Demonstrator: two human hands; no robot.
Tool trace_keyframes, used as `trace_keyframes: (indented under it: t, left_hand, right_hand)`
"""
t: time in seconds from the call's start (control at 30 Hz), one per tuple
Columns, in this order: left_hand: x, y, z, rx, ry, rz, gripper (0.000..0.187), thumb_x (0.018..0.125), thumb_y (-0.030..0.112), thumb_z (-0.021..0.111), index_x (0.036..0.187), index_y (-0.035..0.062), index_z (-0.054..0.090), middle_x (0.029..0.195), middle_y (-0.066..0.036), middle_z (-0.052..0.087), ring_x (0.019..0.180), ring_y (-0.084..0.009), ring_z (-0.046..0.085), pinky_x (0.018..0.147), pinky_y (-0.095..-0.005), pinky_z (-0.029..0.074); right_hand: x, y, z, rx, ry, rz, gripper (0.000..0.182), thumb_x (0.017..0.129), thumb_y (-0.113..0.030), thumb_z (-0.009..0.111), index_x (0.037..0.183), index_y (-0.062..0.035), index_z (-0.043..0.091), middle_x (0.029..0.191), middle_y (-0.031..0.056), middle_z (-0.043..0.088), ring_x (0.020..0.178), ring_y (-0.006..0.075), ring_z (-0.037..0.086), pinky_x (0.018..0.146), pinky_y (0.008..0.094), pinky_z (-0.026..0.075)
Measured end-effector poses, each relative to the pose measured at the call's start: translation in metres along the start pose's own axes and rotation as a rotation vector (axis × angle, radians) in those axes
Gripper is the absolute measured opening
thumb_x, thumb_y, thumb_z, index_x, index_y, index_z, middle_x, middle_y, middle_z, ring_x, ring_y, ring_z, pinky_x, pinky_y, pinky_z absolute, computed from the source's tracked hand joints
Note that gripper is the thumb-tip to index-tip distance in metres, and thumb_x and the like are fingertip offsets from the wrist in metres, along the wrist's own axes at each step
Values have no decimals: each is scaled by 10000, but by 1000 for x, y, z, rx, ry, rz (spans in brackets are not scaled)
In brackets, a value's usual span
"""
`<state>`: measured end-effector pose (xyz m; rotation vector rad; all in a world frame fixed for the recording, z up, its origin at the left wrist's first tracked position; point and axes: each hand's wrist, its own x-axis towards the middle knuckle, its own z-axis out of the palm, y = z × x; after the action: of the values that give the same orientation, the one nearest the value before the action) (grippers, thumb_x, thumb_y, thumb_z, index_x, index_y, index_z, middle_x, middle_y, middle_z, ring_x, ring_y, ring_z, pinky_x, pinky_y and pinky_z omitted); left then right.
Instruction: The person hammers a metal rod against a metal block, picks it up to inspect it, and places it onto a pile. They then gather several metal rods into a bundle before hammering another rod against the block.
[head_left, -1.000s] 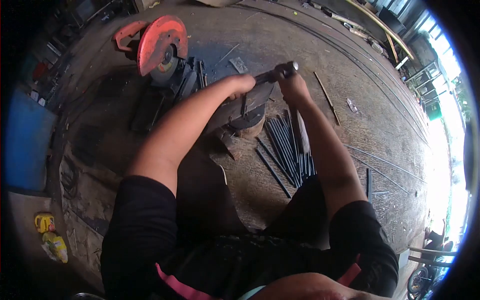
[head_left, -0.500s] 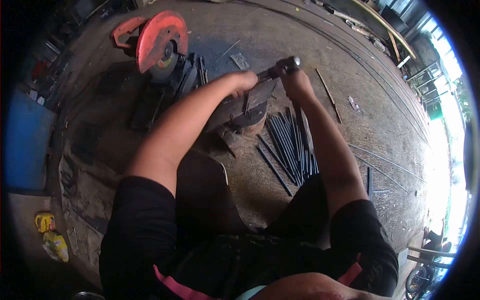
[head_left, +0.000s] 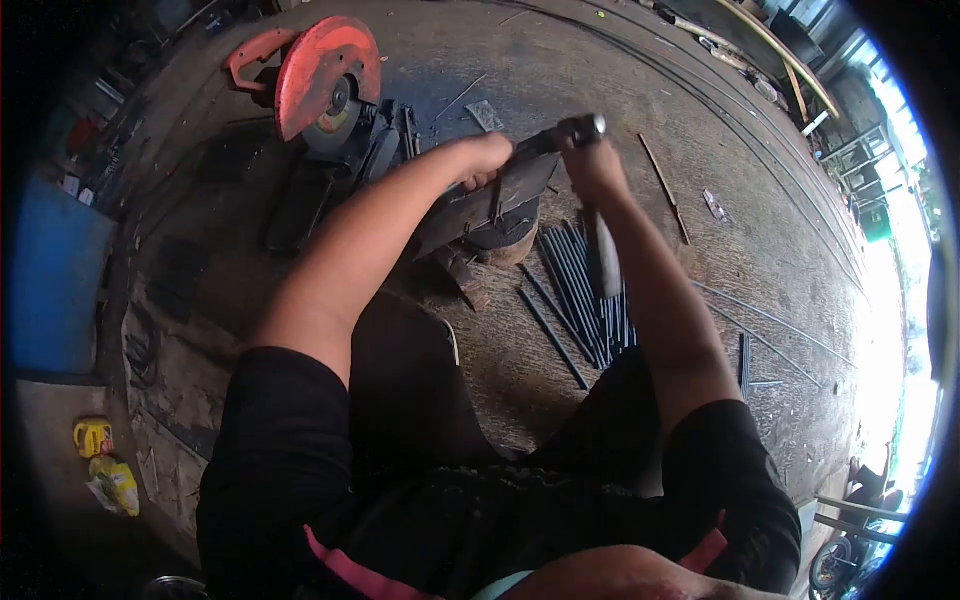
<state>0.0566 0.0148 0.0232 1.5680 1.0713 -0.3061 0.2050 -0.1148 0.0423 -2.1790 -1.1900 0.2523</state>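
A hammer is in my right hand [head_left: 597,170], with its metal head [head_left: 582,128] above the fist and the pale end of its handle [head_left: 606,262] hanging below. My left hand [head_left: 487,160] is closed over the far end of a dark metal plate [head_left: 465,220]. From that fist a dark piece [head_left: 537,145] reaches toward the hammer head; what the fingers grip is mostly hidden. Beneath the tilted plate stands a round wooden stump [head_left: 512,250] with a dark metal top. A thin rod stub [head_left: 497,200] lies across the plate.
Several dark metal rods [head_left: 568,290] lie on the floor right of the stump. An orange-guarded cut-off saw [head_left: 330,85] stands at the far left. A blue panel [head_left: 55,285] and yellow containers [head_left: 95,437] are at the left. Long thin bars [head_left: 770,320] lie to the right.
The view has shifted slightly. The hammer's handle end shows more clearly beside my right forearm; both hands stay near the plate in much the same place.
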Motion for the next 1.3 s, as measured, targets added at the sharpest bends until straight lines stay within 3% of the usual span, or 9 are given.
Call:
trace_keyframes:
  t: [0.2,0.27,0.6,0.7,0.8,0.97,1.1,1.2,1.3]
  left_hand:
    - [-1,-3,10,346,283,163,456,956,397,388,862,-5,580,751,-179,623,643,-312,616,578,-441,490]
    - [53,-27,3,924,495,680,469,939,407,404,932,-21,594,868,-216,658,814,-400,643,716,-497,499]
    - [-20,-8,21,733,593,481,333,949,330,437,1076,89,629,1034,-210,654,982,-380,622,858,-493,476]
    - [-14,-13,18,728,552,521,388,964,354,399,1116,60,602,1060,-231,641,1007,-394,609,875,-500,467]
    - [1,-23,16,747,585,562,436,986,370,358,1079,29,614,1043,-252,634,975,-434,604,879,-507,454]
    - [19,-28,16,661,541,538,490,995,370,331,1050,-20,624,1036,-284,624,980,-444,599,880,-503,452]
    - [16,-21,14,645,450,473,548,1005,386,297,1030,-47,631,1013,-300,627,965,-447,606,883,-492,450]
    - [13,-16,15,654,471,422,594,1005,425,279,1037,-53,629,975,-285,646,908,-424,640,809,-487,490]
    - [-7,-6,20,444,374,274,647,999,473,267,997,-59,633,874,-259,660,773,-395,666,690,-485,520]
  right_hand:
    - [15,-11,-41,298,29,128,514,865,-463,605,1083,2,626,756,164,674,632,262,675,595,364,528]
    - [8,-30,-71,663,153,0,428,881,-412,621,1053,-21,638,664,88,621,541,173,618,494,315,494]
    - [12,-22,-54,495,120,-35,424,886,-430,625,990,-19,623,662,70,604,530,147,594,480,306,485]
    - [8,-7,-14,-24,14,-1,487,833,-501,615,1148,-130,630,995,187,682,941,335,667,810,390,515]
    - [-1,-17,-36,284,-220,209,465,848,-478,604,1164,-139,630,1077,204,661,1062,366,614,868,408,491]
    - [0,-53,-92,636,253,-140,429,883,-425,626,903,3,635,630,101,611,530,161,612,504,310,478]
    - [-10,-65,-113,810,381,-246,304,926,-343,608,937,-39,616,625,12,545,501,106,517,445,262,421]
    - [17,-30,-60,592,501,-323,387,886,-366,620,914,19,646,724,176,662,689,324,668,628,397,515]
    - [8,9,4,169,-24,-97,448,856,-421,587,1090,-40,620,1045,237,654,1020,395,620,876,459,478]
